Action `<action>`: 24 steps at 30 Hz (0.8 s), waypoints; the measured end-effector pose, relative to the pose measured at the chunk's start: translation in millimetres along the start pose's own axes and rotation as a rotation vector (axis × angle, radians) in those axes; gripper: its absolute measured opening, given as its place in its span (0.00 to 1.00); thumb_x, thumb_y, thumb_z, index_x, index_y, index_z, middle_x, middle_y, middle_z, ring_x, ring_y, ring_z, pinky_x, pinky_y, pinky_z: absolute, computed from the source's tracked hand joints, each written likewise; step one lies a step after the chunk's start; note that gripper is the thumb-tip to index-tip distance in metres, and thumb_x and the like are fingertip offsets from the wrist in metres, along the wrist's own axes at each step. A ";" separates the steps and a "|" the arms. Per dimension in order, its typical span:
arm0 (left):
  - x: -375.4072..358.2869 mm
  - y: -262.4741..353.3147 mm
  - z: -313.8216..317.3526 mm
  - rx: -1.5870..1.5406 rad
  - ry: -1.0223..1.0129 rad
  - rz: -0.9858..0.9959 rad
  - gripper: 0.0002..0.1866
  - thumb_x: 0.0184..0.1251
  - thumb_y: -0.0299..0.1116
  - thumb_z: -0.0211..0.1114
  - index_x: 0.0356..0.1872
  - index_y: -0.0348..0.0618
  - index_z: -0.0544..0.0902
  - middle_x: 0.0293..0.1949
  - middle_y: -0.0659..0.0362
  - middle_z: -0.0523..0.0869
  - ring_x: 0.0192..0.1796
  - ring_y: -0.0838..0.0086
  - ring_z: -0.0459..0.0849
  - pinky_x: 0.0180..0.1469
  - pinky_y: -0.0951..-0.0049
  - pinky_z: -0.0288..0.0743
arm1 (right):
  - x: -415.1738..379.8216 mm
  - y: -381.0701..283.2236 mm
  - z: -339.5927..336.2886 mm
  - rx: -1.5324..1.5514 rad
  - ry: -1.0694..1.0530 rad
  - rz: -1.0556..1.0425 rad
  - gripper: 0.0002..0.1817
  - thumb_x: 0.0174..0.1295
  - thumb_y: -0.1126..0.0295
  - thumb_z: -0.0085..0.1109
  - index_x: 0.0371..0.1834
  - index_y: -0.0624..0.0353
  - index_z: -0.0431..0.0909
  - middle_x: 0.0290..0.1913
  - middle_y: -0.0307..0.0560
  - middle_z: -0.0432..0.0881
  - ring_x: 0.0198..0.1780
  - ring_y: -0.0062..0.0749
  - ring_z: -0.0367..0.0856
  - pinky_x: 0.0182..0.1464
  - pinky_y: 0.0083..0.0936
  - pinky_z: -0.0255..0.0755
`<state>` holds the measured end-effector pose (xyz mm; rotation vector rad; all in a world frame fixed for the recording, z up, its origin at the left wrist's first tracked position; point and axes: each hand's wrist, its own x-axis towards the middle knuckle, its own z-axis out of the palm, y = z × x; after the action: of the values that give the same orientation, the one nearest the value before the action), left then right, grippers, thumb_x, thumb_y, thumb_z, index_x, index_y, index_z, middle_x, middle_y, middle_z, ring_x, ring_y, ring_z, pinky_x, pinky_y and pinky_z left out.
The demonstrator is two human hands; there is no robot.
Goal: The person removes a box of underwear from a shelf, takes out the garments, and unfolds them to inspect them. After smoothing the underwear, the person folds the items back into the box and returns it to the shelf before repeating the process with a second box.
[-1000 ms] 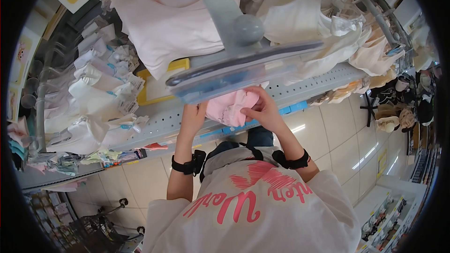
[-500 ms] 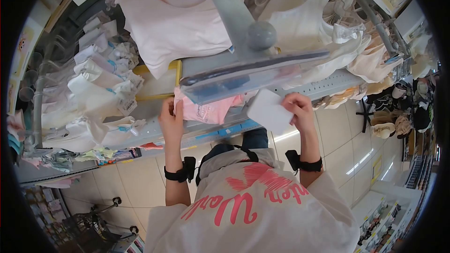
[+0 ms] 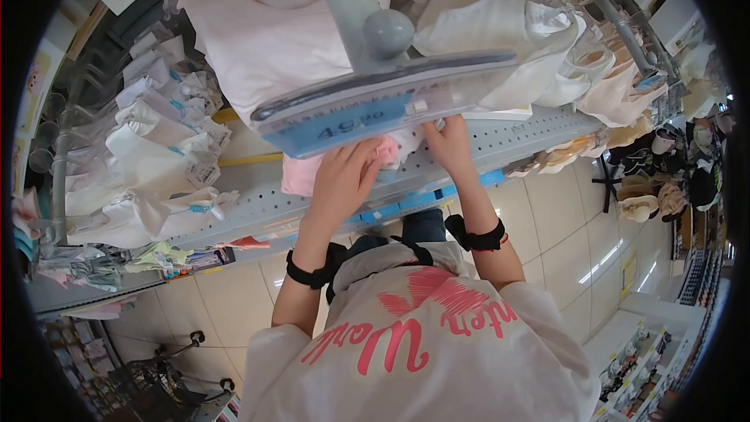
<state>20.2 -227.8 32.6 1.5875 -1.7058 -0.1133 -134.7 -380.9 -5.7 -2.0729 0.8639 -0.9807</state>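
Note:
A folded pink garment lies on the perforated grey shelf, partly covered by the price sign. My left hand is over it, fingers curled on the cloth and a bunched pink fold beside the fingertips. Just to the right, a white card touches the pink cloth. My right hand is at the card's right side, its fingers bent; the sign hides part of the fingertips and most of the card.
A clear price sign on a grey arm with a ball joint hangs just above my hands. A pale pink top hangs behind it. White underwear hangs at left, cream tops at right. A perforated shelf runs across.
Both hands have moved inward, toward each other. The white card went left, against the pink garment and partly behind the sign. The pink garment now looks smaller and more folded.

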 end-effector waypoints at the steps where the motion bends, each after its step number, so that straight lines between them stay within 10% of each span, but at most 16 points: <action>1: 3.1 0.2 1.2 0.000 0.001 0.001 0.13 0.57 0.26 0.58 0.45 0.38 0.76 0.43 0.50 0.79 0.45 0.58 0.78 0.46 0.68 0.71 | -1.4 5.8 1.7 -0.001 0.001 -0.001 0.23 0.58 0.66 0.56 0.56 0.65 0.68 0.48 0.57 0.76 0.48 0.43 0.77 0.47 0.32 0.70; 6: 9.0 -14.9 -0.3 -0.112 -0.192 -0.497 0.18 0.54 0.33 0.63 0.46 0.37 0.75 0.43 0.49 0.78 0.47 0.55 0.75 0.48 0.66 0.70 | -5.8 13.5 7.1 -0.168 -0.061 0.211 0.23 0.52 0.66 0.61 0.50 0.64 0.72 0.46 0.59 0.75 0.50 0.53 0.72 0.52 0.37 0.65; 13: -16.3 -14.6 10.5 -0.057 -0.081 -0.322 0.15 0.48 0.31 0.66 0.37 0.37 0.75 0.36 0.50 0.76 0.41 0.56 0.75 0.43 0.65 0.69 | -9.3 -0.6 -10.3 -0.037 -0.160 0.359 0.18 0.49 0.73 0.60 0.44 0.65 0.72 0.38 0.58 0.75 0.42 0.50 0.75 0.46 0.35 0.68; 19: -26.7 -19.5 19.6 0.008 0.046 -0.309 0.12 0.48 0.28 0.66 0.32 0.39 0.74 0.34 0.52 0.76 0.40 0.57 0.74 0.42 0.64 0.67 | -32.2 -33.3 -19.2 -0.096 -0.172 -0.334 0.09 0.48 0.76 0.58 0.32 0.63 0.70 0.38 0.53 0.76 0.40 0.49 0.74 0.43 0.30 0.68; 22: -31.5 -23.2 23.7 -0.001 0.087 -0.294 0.11 0.47 0.27 0.66 0.32 0.39 0.74 0.32 0.53 0.77 0.40 0.58 0.74 0.42 0.65 0.67 | -39.5 -31.0 -15.6 0.078 -0.253 -0.232 0.07 0.54 0.76 0.55 0.34 0.64 0.69 0.44 0.51 0.77 0.41 0.36 0.75 0.44 0.22 0.68; 24: -33.8 -26.7 24.6 -0.086 0.155 -0.362 0.11 0.47 0.25 0.65 0.33 0.39 0.75 0.31 0.54 0.77 0.40 0.59 0.74 0.43 0.65 0.66 | -43.9 -17.2 -9.2 0.331 -0.280 0.191 0.06 0.55 0.78 0.52 0.36 0.63 0.71 0.45 0.52 0.78 0.41 0.36 0.77 0.46 0.25 0.68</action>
<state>24.3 -214.5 -15.0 1.7770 -1.2672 -0.2347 -159.4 -339.7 -4.1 -1.7560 0.6866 -0.6598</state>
